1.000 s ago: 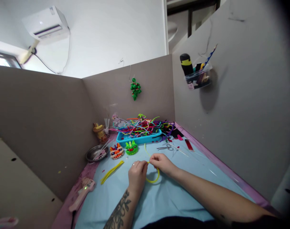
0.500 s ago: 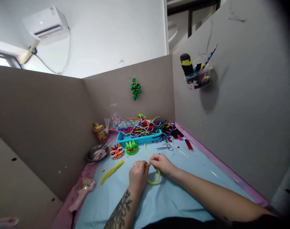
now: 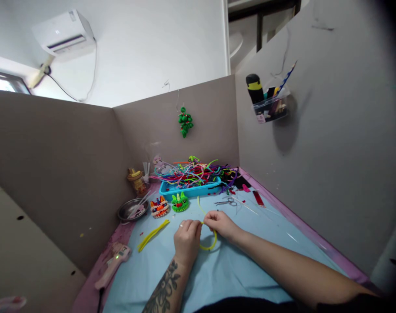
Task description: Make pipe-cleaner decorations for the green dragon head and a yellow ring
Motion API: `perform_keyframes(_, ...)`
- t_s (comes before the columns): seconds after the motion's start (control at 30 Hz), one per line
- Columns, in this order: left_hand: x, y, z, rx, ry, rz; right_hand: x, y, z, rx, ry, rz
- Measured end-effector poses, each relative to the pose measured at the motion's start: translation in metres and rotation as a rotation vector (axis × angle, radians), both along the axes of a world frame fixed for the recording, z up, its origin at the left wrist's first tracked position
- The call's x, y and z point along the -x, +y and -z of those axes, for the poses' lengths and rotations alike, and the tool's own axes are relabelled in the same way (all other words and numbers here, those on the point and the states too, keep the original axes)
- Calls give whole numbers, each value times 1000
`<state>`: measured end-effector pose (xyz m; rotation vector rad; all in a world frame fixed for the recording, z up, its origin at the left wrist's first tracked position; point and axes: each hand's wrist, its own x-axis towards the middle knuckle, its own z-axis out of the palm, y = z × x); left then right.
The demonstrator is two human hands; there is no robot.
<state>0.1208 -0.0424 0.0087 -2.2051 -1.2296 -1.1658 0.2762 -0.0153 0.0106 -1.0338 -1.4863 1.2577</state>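
A yellow pipe cleaner [image 3: 214, 241] hangs in a loop between my two hands, low over the blue cloth. My left hand [image 3: 187, 237], with a ring on one finger, pinches it on the left. On the other side my right hand [image 3: 220, 222] has its fingers closed on the same pipe cleaner, and a paler yellow-green end [image 3: 200, 204] sticks out beyond it. The fingertips almost meet, and the grip points are partly hidden. To the left lies a bundle of yellow pipe cleaners [image 3: 153, 235]. Beyond the hands sit a green animal head [image 3: 180, 202] and an orange one [image 3: 159, 208].
A blue tray [image 3: 191, 190] heaped with coloured pipe cleaners stands at the back. Scissors [image 3: 228, 201] lie beyond my right hand. At left are a metal bowl [image 3: 123, 213] and a pink glue gun [image 3: 111, 267] with its cord. Grey partitions [image 3: 191, 93] enclose the table.
My left hand has shifted slightly left, away from the right one. The loop between them has changed shape a little and looks smaller. My right hand has hardly moved.
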Motion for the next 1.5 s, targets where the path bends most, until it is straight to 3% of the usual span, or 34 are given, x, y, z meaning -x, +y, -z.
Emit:
perform_keyframes(0.37, -1, -1, -3, 20, 60, -31, -1, 3, 4, -38, -52, 2)
perform_keyframes(0.5, -3, 1, -1, 123, 1, 5, -5, 3, 0, -181, -209, 21)
perform_keyframes(0.63, -2, 3, -1, 359, -140, 143, -12, 1, -7, -395, -418, 30)
perform_keyframes(0.77, 0, 7, -2, 581, -268, 242, -18, 1, -13, -476, -521, -35)
perform_keyframes(1.17, 1, 6, -15, 1545, -1033, 591, -24, -3, -23, -688, -503, -217)
perform_keyframes(1.3, 1, 6, -18, 1559, -1106, 606, -24, -1, -22, -642, -470, -180)
perform_keyframes(1.5, 3, 9, -15, 1340, -1006, 469, -24, 2, -16, -448, -450, -109)
